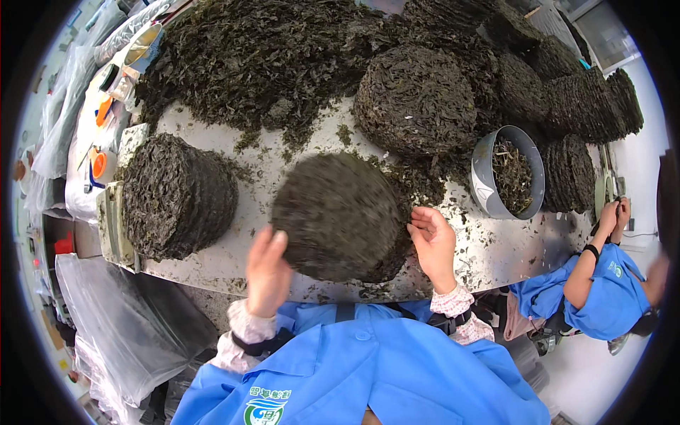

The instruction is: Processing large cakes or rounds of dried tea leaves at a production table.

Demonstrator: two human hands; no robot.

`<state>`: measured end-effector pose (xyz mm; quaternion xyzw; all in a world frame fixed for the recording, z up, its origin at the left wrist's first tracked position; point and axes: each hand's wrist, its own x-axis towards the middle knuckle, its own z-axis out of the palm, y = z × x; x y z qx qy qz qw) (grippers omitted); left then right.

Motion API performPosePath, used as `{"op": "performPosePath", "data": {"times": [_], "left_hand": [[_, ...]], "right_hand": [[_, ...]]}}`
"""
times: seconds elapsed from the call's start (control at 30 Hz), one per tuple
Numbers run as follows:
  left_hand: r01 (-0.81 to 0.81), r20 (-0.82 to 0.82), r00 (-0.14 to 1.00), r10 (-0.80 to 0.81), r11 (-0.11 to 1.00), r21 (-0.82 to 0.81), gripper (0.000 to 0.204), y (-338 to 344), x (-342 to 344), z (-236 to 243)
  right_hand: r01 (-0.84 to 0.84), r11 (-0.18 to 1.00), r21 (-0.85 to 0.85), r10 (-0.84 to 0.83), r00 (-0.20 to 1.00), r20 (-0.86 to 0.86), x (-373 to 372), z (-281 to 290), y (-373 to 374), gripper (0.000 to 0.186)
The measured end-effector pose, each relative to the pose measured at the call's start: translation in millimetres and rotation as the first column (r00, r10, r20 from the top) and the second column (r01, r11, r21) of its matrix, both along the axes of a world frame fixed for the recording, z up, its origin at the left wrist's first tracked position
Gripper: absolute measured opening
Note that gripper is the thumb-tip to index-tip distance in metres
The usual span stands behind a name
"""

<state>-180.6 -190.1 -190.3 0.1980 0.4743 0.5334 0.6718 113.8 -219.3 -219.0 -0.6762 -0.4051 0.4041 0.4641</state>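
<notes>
A blue shirt (368,368) lies nearest; beyond it, at the table (249,207), a round seaweed cake (336,216) is between the left hand (269,276) and the curled right hand (435,248). Whether either pinches it, I cannot tell.

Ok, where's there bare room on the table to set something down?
Mostly bare table shows between the left stack and the middle disc. Another patch, crumb-flecked, lies between the grey tub and the table's front edge. The far side is crowded by a loose dark heap and stacks.
</notes>
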Motion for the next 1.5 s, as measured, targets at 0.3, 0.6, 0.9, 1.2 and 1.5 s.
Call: {"op": "performPosePath", "data": {"times": [0.3,0.6,0.9,1.2,1.5], "left_hand": [[-0.368,-0.452,0.67,0.589,0.793,0.486,0.044,35,-244,93],[-0.077,-0.827,-0.053,0.56,0.823,0.562,0.043,37,-213,73],[0.943,-0.96,0.002,0.28,0.319,0.094,0.061,8,-22,64],[0.286,-0.444,0.885,-0.139,0.916,0.282,0.026,15,-20,35],[0.09,-0.15,0.986,-0.076,0.992,0.09,0.022,11,-15,41]], "right_hand": [[0.002,1.0,-0.01,-0.003,0.989,-0.148,1,-8,7,0.037],[0.034,0.997,-0.071,-0.06,0.909,-0.412,9,-5,4,0.046],[0.096,0.976,-0.195,-0.207,0.685,-0.698,-10,12,14,0.046],[-0.119,0.992,0.039,0.092,0.905,0.415,-3,11,-22,0.062],[-0.681,0.708,-0.187,0.574,0.4,0.714,-47,11,-6,0.082]]}}
